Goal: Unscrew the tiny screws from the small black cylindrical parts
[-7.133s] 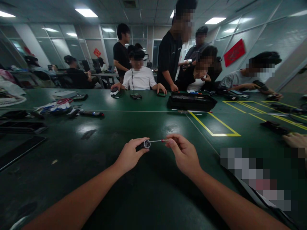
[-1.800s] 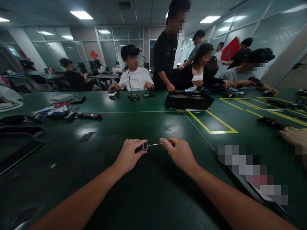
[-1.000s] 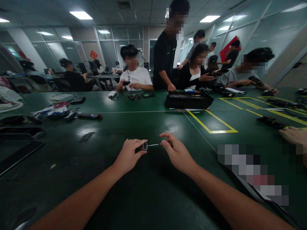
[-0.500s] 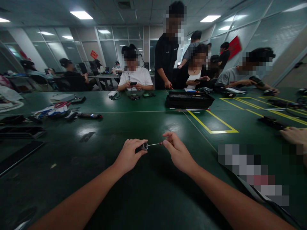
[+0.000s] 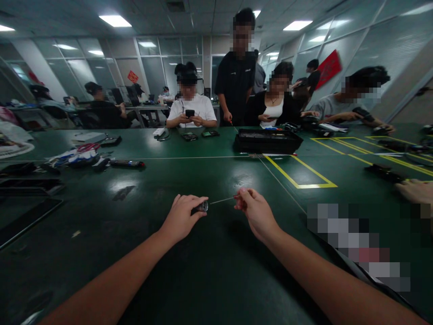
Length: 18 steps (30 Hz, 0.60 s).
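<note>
My left hand (image 5: 184,215) is closed around a small dark cylinder (image 5: 203,206), thumb below and fingers above. The cylinder's round, metal-rimmed end faces right; most of its body is hidden in my palm. My right hand (image 5: 254,210) pinches a thin screwdriver (image 5: 221,201) by its reddish handle, which the fingers mostly cover. The bare shaft points left and slightly down, its tip just short of the cylinder's end. Both hands are over the dark green table (image 5: 189,271).
A black open bin (image 5: 268,142) stands toward the far side, near yellow tape (image 5: 316,186). To the left lie a dark pen-like tool (image 5: 126,164) and a pile of tools (image 5: 76,157). Another person's hand (image 5: 416,190) rests at the right edge. Several people are around the table.
My right hand has shifted slightly right with the screwdriver, and its fingers have curled in. The tip has drawn back from the cylinder's end, and the shaft slopes more. My left hand is nearly still.
</note>
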{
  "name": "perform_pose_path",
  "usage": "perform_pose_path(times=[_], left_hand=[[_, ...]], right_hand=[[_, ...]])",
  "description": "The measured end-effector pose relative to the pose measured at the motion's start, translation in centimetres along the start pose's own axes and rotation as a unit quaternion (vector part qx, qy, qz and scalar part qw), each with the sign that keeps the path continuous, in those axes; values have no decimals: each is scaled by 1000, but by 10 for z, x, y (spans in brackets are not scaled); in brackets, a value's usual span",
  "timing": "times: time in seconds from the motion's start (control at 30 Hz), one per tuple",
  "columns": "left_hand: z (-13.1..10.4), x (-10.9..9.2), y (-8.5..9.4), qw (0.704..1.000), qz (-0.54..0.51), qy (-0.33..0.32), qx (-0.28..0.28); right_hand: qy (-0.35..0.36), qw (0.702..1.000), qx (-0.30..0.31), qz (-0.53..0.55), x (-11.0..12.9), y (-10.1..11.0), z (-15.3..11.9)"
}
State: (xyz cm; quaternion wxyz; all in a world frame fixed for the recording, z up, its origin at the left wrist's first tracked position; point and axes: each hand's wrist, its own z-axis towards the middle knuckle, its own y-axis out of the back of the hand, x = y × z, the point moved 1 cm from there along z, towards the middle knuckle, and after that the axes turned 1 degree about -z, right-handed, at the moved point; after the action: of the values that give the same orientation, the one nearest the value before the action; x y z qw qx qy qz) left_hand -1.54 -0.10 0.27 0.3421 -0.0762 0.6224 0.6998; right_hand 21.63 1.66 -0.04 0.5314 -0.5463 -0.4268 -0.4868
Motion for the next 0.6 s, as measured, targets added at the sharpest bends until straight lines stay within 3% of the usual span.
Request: perform_pose_path(times=[0.4, 0.6], left_hand=[[-2, -9, 2, 1000, -20, -6, -13], [-2, -11, 2, 1000, -18, -3, -22]], right_hand=[[70, 986, 57, -137, 7, -5, -9], [38, 993, 77, -80, 4, -6, -8]])
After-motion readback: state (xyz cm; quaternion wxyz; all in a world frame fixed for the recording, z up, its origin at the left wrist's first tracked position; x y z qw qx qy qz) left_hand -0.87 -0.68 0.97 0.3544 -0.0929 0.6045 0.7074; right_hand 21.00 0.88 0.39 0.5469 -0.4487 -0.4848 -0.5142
